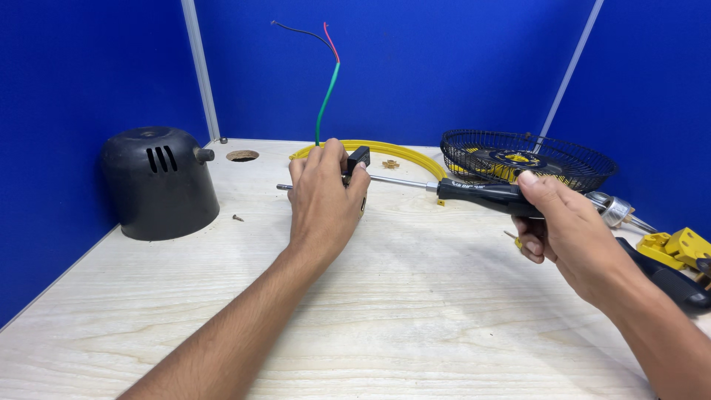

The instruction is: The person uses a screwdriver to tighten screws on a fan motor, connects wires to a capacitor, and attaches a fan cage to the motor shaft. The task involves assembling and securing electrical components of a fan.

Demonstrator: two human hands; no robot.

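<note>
My left hand (324, 196) is closed over a small black part (358, 158) near the middle of the wooden table (415, 311); most of the part is hidden under my fingers. A green wire (326, 96) with red and black ends rises from it. My right hand (566, 226) grips the black handle of a screwdriver (481, 194). Its metal shaft (396, 181) runs left into the part, and a metal tip (281, 187) sticks out past my left hand.
A black dome-shaped motor cover (157, 181) stands at the left, with a loose screw (237, 218) beside it. A yellow ring (404, 153) and a black wire fan guard (527, 159) lie behind. A yellow piece (678, 248) and another dark tool handle (670, 281) lie far right.
</note>
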